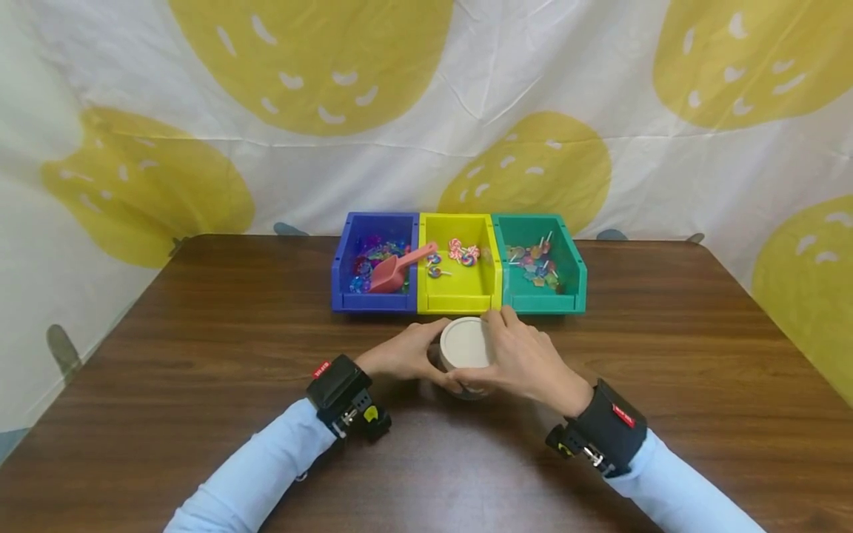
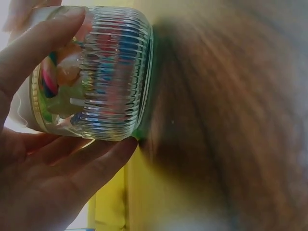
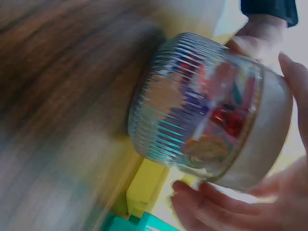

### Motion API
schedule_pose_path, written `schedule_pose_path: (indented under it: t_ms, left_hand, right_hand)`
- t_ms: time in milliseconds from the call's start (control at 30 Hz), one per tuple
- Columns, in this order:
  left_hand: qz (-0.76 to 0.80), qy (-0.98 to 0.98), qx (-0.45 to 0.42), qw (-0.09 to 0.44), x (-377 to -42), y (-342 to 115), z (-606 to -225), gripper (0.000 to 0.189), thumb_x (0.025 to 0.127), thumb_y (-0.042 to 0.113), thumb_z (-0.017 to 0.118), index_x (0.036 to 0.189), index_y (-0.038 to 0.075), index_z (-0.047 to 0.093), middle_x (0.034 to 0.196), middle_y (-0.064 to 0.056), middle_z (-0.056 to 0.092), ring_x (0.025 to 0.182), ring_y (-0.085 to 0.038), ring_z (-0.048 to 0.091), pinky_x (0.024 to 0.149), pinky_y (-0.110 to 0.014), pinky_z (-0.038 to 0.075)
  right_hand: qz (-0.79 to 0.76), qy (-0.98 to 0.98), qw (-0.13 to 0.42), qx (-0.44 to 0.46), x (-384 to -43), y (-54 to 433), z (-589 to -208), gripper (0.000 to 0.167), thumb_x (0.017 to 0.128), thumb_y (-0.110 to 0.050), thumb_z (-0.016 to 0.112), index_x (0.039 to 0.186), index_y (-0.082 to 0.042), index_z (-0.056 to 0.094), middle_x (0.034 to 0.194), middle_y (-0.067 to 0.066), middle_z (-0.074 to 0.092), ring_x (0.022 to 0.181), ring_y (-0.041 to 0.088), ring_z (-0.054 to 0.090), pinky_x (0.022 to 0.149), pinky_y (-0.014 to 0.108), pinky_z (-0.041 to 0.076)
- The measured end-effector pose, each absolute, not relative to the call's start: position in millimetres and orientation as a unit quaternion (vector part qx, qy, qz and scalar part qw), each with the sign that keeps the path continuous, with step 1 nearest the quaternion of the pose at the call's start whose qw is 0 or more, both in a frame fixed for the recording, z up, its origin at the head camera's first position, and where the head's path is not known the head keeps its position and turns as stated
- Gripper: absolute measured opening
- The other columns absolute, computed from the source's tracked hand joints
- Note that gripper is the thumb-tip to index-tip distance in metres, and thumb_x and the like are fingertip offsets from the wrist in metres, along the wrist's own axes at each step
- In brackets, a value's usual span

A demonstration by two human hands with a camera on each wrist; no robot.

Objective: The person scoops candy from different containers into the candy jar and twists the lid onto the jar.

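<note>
A ribbed glass jar point(image 2: 115, 72) stands on the table, filled with colorful small pieces and topped with a white lid point(image 1: 464, 343). My left hand point(image 1: 408, 357) grips the jar from the left, its thumb on one side of the glass and its fingers on the other. From the right, my right hand point(image 1: 523, 363) curls its thumb and fingers around the rim of the lid. In the right wrist view, red, purple and orange pieces show through the jar point(image 3: 192, 106), and the lid point(image 3: 267, 130) sits on its mouth.
Behind the jar stand three joined bins: a blue bin point(image 1: 375, 302) with shiny pieces and a pink scoop point(image 1: 393, 272), a yellow bin point(image 1: 460, 303) with several lollipops, and a green bin point(image 1: 543, 303) with more candies. A patterned cloth point(image 1: 373, 170) hangs behind the wooden table point(image 1: 233, 333).
</note>
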State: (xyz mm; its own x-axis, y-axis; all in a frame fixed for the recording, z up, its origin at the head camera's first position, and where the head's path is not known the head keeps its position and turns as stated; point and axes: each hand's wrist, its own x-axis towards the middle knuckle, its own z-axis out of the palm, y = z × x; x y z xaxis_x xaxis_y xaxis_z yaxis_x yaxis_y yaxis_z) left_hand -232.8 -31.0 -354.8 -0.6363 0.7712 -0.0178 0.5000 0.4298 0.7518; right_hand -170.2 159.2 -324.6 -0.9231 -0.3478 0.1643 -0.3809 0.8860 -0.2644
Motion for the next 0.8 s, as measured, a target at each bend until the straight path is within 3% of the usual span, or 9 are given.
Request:
schedule_pose_path:
  t_ms: [133,233,500,800]
  left_hand:
    - [0.364,0.823,0.399,0.175,-233,-32,-355,0.074,0.069,0.024,0.076,0.13,0.005,0.037,0.126,-0.01,0.049,0.111,-0.02,0.046,0.097,-0.037,0.038]
    - [0.366,0.821,0.403,0.173,-233,-32,-356,0.075,0.069,0.024,0.077,0.129,0.005,0.038,0.126,-0.01,0.049,0.111,-0.019,0.047,0.097,-0.036,0.038]
    - [0.377,0.824,0.385,0.179,-233,-31,-355,0.074,0.068,0.026,0.077,0.129,0.01,0.038,0.127,-0.006,0.049,0.112,-0.018,0.046,0.097,-0.036,0.038]
    - [0.374,0.831,0.373,0.175,-230,-31,-355,0.073,0.067,0.025,0.078,0.126,0.009,0.041,0.123,-0.007,0.051,0.109,-0.018,0.047,0.097,-0.037,0.038]
  right_hand:
    - [0.224,-0.941,0.009,0.253,-175,167,-329,0.097,0.065,-0.065,0.062,0.134,-0.007,0.028,0.114,0.009,0.043,0.093,0.021,0.049,0.073,0.032,0.048]
    - [0.26,-0.919,0.0,0.295,-181,171,-332,0.093,0.067,-0.059,0.065,0.135,-0.007,0.028,0.118,0.007,0.043,0.099,0.019,0.046,0.079,0.03,0.046]
    - [0.223,-0.936,0.045,0.269,-181,168,-334,0.084,0.066,-0.055,0.069,0.128,-0.005,0.04,0.113,0.008,0.052,0.091,0.019,0.052,0.075,0.032,0.048]
    - [0.166,-0.952,0.078,0.244,-175,165,-336,0.081,0.068,-0.059,0.065,0.125,-0.005,0.043,0.104,0.008,0.056,0.08,0.018,0.054,0.063,0.029,0.048]
